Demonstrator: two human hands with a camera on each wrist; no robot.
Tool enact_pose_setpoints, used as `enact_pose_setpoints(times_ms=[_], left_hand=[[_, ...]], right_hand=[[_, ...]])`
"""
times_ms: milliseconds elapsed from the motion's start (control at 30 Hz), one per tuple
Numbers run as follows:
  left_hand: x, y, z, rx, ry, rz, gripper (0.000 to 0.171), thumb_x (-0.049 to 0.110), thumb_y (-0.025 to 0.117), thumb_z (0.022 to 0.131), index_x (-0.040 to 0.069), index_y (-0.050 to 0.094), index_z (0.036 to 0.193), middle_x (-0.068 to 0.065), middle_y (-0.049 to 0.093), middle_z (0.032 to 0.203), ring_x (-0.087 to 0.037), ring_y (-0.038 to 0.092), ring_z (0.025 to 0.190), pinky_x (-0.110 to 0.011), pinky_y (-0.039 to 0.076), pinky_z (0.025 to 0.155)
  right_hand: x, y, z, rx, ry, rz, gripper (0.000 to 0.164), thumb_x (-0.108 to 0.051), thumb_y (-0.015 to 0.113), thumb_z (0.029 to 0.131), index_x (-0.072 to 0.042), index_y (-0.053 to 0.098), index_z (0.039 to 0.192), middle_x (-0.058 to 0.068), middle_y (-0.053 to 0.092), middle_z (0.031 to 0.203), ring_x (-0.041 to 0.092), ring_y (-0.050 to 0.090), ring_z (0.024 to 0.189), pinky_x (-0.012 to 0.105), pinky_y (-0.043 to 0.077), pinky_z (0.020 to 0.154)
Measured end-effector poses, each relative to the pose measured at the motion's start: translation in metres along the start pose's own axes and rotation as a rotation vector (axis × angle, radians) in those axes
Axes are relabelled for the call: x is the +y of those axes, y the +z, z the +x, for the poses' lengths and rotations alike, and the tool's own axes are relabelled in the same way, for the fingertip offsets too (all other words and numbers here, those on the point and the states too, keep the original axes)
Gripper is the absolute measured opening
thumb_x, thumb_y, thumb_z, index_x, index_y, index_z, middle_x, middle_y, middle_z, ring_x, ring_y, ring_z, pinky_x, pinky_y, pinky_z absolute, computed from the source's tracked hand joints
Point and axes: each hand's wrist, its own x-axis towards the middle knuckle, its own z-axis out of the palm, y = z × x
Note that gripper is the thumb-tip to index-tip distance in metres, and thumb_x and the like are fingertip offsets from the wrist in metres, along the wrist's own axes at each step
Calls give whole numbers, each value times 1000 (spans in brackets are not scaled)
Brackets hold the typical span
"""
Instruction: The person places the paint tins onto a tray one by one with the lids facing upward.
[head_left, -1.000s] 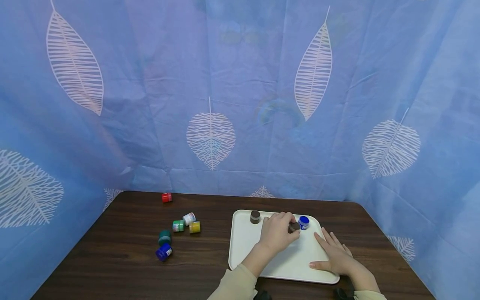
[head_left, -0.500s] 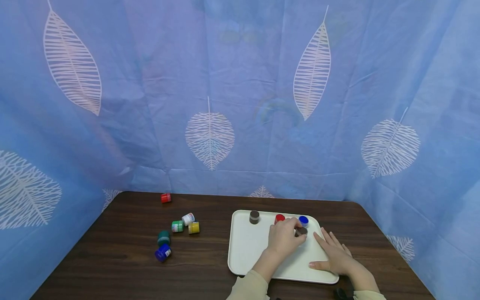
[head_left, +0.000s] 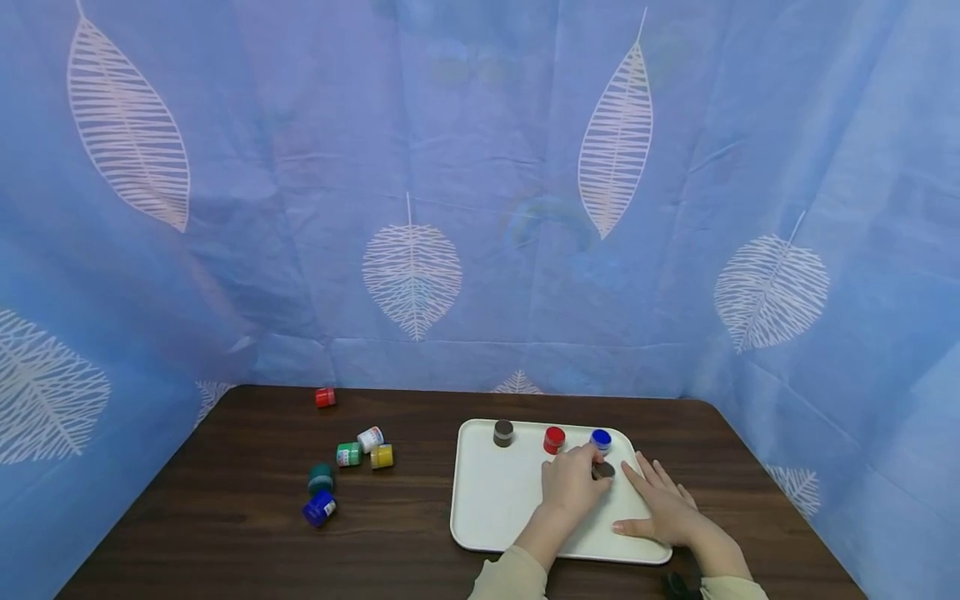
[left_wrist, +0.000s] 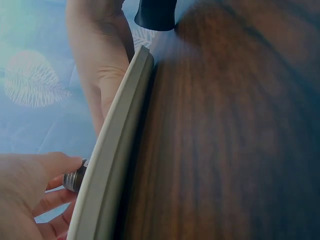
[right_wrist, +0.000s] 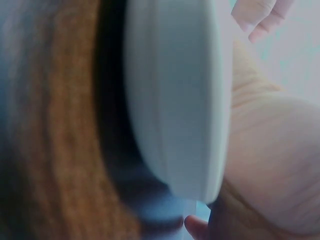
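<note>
My left hand [head_left: 573,483] pinches a small dark brown paint jar [head_left: 603,471] between thumb and fingers, over the right part of a white tray [head_left: 495,508]. In the left wrist view that jar [left_wrist: 74,181] is down at the tray's rim level, partly hidden by the hand. My right hand [head_left: 667,508] rests with spread, straight fingers on the tray's right edge. Along the tray's back stand another dark brown jar [head_left: 503,432], a red jar [head_left: 554,439] and a blue jar [head_left: 601,440]. The blue one is just behind the held jar.
Left of the tray, several jars lie or stand on the dark wooden table [head_left: 405,533]: green [head_left: 348,454], white [head_left: 371,439], yellow [head_left: 382,457], teal [head_left: 321,478] and dark blue [head_left: 320,507]. A red jar [head_left: 325,397] is near the back edge. A blue leaf-patterned cloth [head_left: 480,167] hangs behind.
My left hand has moved the dark brown jar right and toward me, in front of the blue jar. The red jar behind it has come into view. My right hand stays put.
</note>
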Motion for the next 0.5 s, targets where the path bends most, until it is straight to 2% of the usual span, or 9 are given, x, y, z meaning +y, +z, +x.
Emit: enact_pose_setpoints(times_ms=[167,333,500], left_hand=[[2,0,0,-17,-12,-18,23,38,81,77,29,69,93,14,72,86,-4,63,75,-25,39,60],[4,0,-3,-33,3,8,23,36,79,80,32,72,102,14,74,95,-8,68,83,-26,45,64],[4,-1,-7,-89,6,6,25,32,75,85,34,73,109,16,74,102,-8,70,90,-30,50,69]], right_hand=[[2,1,3,18,1,5,103,-59,72,76,-2,30,151,32,9,158,59,10,141,82,12,99],[2,1,2,13,-3,12,103,-58,73,76,-1,30,151,32,9,158,59,10,140,82,12,98],[0,1,0,4,8,8,103,-58,73,77,-2,29,151,32,8,158,59,8,141,81,12,99]])
